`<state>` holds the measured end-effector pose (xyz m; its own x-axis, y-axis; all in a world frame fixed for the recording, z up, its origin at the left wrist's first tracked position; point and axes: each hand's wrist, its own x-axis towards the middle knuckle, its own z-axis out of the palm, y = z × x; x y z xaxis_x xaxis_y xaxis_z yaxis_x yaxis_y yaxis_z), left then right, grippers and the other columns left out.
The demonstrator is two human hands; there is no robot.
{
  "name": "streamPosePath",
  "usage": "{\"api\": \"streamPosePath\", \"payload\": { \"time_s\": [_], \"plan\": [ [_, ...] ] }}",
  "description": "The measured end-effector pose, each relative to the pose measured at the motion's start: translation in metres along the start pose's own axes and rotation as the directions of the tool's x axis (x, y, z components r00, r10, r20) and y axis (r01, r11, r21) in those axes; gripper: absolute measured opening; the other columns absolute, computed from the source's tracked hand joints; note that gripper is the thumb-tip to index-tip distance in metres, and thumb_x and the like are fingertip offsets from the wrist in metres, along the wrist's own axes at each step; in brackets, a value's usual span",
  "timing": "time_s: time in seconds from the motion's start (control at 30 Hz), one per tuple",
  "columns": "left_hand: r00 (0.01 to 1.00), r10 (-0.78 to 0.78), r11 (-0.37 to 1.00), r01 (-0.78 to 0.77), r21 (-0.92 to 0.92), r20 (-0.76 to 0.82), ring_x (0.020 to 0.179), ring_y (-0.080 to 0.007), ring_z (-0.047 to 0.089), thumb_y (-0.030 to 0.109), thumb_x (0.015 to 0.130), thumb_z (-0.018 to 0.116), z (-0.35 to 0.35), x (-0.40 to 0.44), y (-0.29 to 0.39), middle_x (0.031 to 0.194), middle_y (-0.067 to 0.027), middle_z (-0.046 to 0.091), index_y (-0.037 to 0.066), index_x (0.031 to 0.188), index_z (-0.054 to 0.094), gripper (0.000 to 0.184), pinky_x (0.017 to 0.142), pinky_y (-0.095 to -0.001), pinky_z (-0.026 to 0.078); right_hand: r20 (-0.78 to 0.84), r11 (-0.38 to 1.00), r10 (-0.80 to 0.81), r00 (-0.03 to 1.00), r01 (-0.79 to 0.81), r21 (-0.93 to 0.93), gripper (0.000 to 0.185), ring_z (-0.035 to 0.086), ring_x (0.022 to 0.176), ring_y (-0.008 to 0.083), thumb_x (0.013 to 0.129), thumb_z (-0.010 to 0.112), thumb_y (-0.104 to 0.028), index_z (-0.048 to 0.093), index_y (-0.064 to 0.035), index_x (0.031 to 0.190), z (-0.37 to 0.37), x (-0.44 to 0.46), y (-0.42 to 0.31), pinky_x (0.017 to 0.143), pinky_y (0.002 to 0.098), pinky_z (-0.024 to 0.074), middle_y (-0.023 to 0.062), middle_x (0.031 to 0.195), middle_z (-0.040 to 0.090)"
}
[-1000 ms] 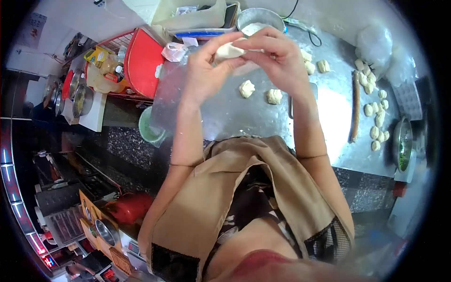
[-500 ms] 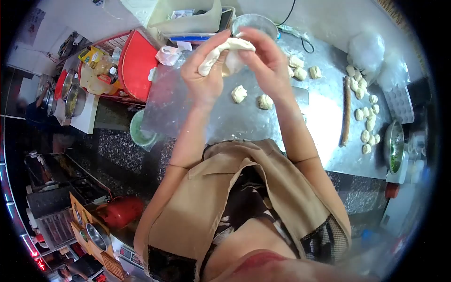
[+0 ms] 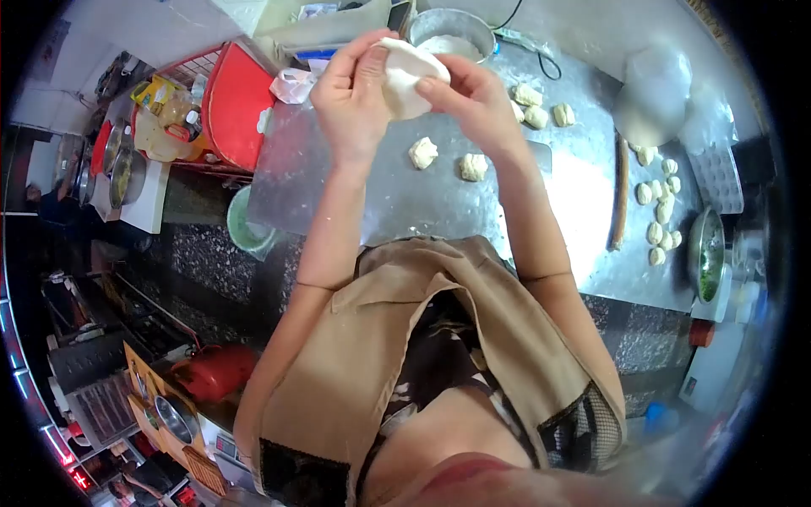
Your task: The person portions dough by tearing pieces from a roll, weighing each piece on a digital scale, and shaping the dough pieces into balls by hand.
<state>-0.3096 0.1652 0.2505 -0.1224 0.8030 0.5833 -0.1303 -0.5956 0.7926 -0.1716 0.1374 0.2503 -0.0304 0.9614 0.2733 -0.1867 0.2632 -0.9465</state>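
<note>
A flattened round of white dough (image 3: 407,80) is held up between my two hands above the metal table. My left hand (image 3: 356,93) grips its left edge, thumb on the near face and fingers behind. On the right edge, my right hand (image 3: 471,95) pinches the dough between thumb and fingers. Below the hands, a dough piece (image 3: 423,154) and another dough lump (image 3: 473,167) lie on the metal table (image 3: 329,186). A metal bowl (image 3: 452,34) with white flour stands just beyond the hands.
More dough pieces (image 3: 534,116) lie right of my right arm. A long rolling pin (image 3: 621,194) rests farther right, with several small dough pieces (image 3: 657,203) beside it. A bowl with green filling (image 3: 708,253) sits at the right edge; a red lid (image 3: 245,106) stands left.
The dough has turned from a folded, edge-on band to a flat face toward me. Both hands have shifted slightly, and the flour bowl shows more fully.
</note>
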Motion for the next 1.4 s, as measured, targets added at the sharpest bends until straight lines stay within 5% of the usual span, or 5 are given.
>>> {"api": "streamPosePath", "payload": {
  "time_s": [0.53,0.97,1.1,1.2,1.4],
  "plan": [
    [0.976,-0.216,0.956,0.214,-0.201,0.013,0.098,-0.0169,0.060,0.006,0.089,0.056,0.002,-0.021,-0.013,0.110,-0.0134,0.062,-0.005,0.120,0.051,0.033,0.084,-0.0268,0.049,-0.075,0.974,0.086,0.993,-0.068,0.216,0.023,0.063,0.082,0.0133,0.084,0.061,-0.003,0.060,0.0012,0.106,0.010,-0.006,0.033,0.070,0.0275,0.0549,0.0075,0.093,0.065],
    [0.695,0.653,0.612,-0.718,0.333,0.300,0.127,-0.0420,0.032,0.046,0.075,0.070,-0.029,-0.020,-0.018,0.136,-0.0263,0.034,0.005,0.140,0.022,0.090,0.101,-0.0547,0.030,0.144,0.775,-0.603,0.785,0.533,0.341,0.003,0.059,0.101,0.0385,0.080,0.061,-0.002,0.061,-0.0035,0.084,-0.017,-0.006,0.028,0.084,0.0461,0.0521,0.0231,0.118,0.053],
    [0.775,0.594,0.738,-0.632,0.239,0.214,0.125,-0.0357,0.039,0.040,0.080,0.066,-0.020,-0.019,-0.004,0.136,-0.0237,0.035,0.002,0.135,0.032,0.076,0.099,-0.0475,0.036,0.135,0.910,-0.257,0.957,0.193,0.366,0.024,0.060,0.096,0.0186,0.079,0.061,0.002,0.061,0.0009,0.103,-0.010,-0.014,0.023,0.081,0.0332,0.0524,0.0136,0.117,0.056],
    [0.925,-0.234,0.895,0.324,-0.305,0.298,0.119,-0.0249,0.047,0.031,0.090,0.053,-0.007,-0.016,0.008,0.139,-0.0167,0.037,0.002,0.139,0.023,0.065,0.098,-0.0366,0.041,0.091,0.911,-0.026,0.996,-0.014,0.411,0.024,0.061,0.089,0.0150,0.082,0.061,-0.003,0.059,0.0021,0.105,0.000,-0.019,0.016,0.073,0.0282,0.0536,0.0112,0.108,0.059],
    [0.918,0.147,0.959,-0.041,-0.281,0.368,0.112,-0.0243,0.050,0.034,0.057,0.086,-0.006,-0.025,-0.018,0.132,-0.0145,0.042,0.004,0.142,0.015,0.115,0.093,-0.0359,0.045,-0.011,0.906,0.225,0.974,-0.206,0.370,0.031,0.061,0.087,0.0137,0.085,0.060,-0.009,0.055,0.0025,0.114,-0.013,-0.016,0.013,0.071,0.0258,0.0503,0.0077,0.101,0.062]
  ]
}}
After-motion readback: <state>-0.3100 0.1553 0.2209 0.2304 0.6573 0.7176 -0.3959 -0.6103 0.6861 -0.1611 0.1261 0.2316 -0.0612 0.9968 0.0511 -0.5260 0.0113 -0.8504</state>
